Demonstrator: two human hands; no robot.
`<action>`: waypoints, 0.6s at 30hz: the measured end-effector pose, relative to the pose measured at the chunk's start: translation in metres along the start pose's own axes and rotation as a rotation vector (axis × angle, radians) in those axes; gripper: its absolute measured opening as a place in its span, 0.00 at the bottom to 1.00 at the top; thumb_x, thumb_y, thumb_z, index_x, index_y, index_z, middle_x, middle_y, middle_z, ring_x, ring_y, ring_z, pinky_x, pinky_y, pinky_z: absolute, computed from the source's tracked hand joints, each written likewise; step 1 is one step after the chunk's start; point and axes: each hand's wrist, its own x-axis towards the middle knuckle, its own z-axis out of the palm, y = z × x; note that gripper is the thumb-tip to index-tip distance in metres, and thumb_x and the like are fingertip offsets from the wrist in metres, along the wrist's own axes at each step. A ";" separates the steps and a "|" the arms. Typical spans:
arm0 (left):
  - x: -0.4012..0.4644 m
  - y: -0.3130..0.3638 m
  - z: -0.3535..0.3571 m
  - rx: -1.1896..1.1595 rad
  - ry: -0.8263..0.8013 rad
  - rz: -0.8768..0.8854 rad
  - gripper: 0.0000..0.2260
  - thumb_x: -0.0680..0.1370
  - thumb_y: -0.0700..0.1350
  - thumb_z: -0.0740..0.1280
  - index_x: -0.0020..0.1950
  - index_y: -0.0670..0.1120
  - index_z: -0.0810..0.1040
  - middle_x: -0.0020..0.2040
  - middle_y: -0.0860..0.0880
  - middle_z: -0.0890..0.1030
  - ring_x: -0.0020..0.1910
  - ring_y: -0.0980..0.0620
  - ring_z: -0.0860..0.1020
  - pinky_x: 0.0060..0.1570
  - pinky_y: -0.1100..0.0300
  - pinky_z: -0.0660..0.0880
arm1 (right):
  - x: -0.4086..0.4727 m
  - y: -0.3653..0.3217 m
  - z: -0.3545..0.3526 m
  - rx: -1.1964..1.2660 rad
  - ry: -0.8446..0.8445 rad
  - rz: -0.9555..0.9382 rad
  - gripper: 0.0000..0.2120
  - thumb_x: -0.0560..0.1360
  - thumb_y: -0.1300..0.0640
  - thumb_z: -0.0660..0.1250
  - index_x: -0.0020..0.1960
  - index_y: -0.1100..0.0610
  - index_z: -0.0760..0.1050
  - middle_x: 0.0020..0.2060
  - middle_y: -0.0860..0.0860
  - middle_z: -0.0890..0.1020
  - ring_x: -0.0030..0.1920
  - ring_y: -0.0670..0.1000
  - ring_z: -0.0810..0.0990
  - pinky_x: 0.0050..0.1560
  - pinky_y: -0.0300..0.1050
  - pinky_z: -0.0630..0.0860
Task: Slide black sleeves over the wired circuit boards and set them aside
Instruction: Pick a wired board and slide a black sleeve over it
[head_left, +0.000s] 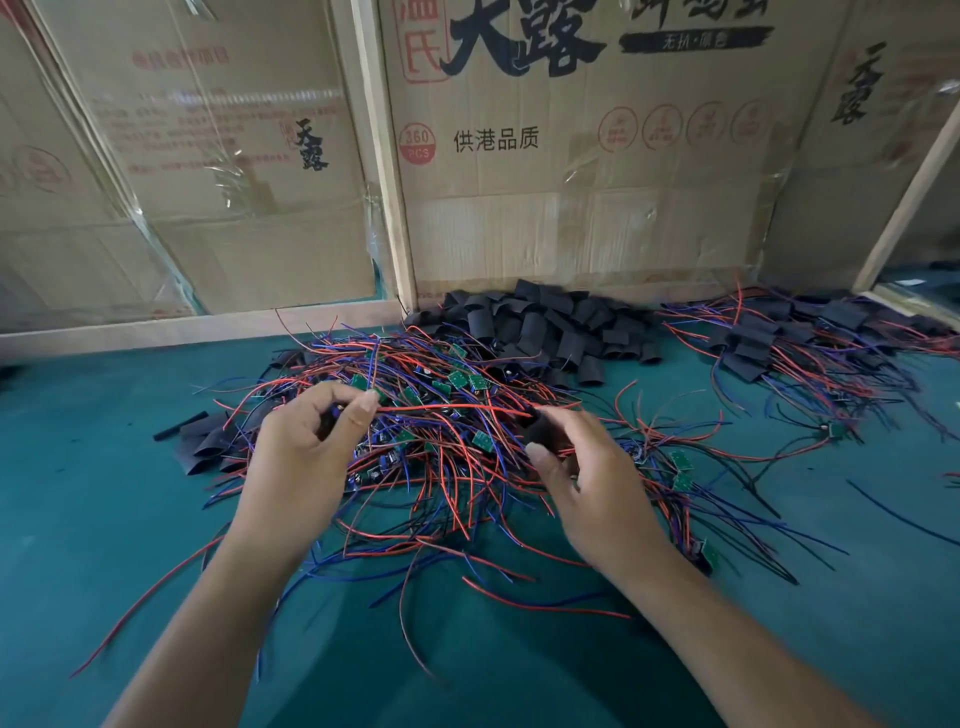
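Observation:
My left hand (306, 441) hovers over a tangled heap of small green circuit boards with red, blue and black wires (441, 415), pinching a wired board whose red wire (452, 409) runs rightward. My right hand (587, 467) grips a black sleeve (540, 431) at the other end of that red wire. The board in my left fingers is mostly hidden. A pile of loose black sleeves (550, 325) lies behind the heap. At the far right sits a pile of sleeved boards (810, 343) with wires trailing out.
A green mat (130, 519) covers the table. Several flat black sleeves (208, 441) lie left of the heap. Taped cardboard boxes (571, 156) and a wooden frame (384, 156) wall off the back. Stray wires reach toward the near edge.

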 end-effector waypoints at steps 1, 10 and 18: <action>0.000 -0.001 -0.003 0.010 0.011 0.018 0.09 0.81 0.52 0.66 0.42 0.53 0.78 0.26 0.55 0.66 0.27 0.54 0.60 0.27 0.60 0.58 | 0.001 0.001 -0.003 -0.112 0.025 -0.087 0.16 0.82 0.54 0.64 0.68 0.54 0.73 0.57 0.47 0.76 0.56 0.45 0.74 0.56 0.32 0.68; -0.008 0.001 -0.018 0.139 0.163 0.242 0.06 0.80 0.53 0.65 0.44 0.57 0.76 0.32 0.58 0.74 0.27 0.60 0.67 0.28 0.70 0.63 | 0.005 -0.005 -0.017 -0.219 0.123 -0.258 0.19 0.80 0.52 0.65 0.68 0.59 0.74 0.58 0.51 0.77 0.60 0.51 0.74 0.60 0.37 0.68; -0.012 0.004 -0.015 0.216 0.181 0.324 0.07 0.80 0.58 0.62 0.47 0.58 0.75 0.37 0.60 0.77 0.32 0.61 0.71 0.34 0.70 0.64 | 0.000 -0.008 -0.006 -0.225 0.064 -0.257 0.20 0.78 0.49 0.68 0.65 0.60 0.77 0.55 0.52 0.79 0.57 0.53 0.77 0.57 0.45 0.72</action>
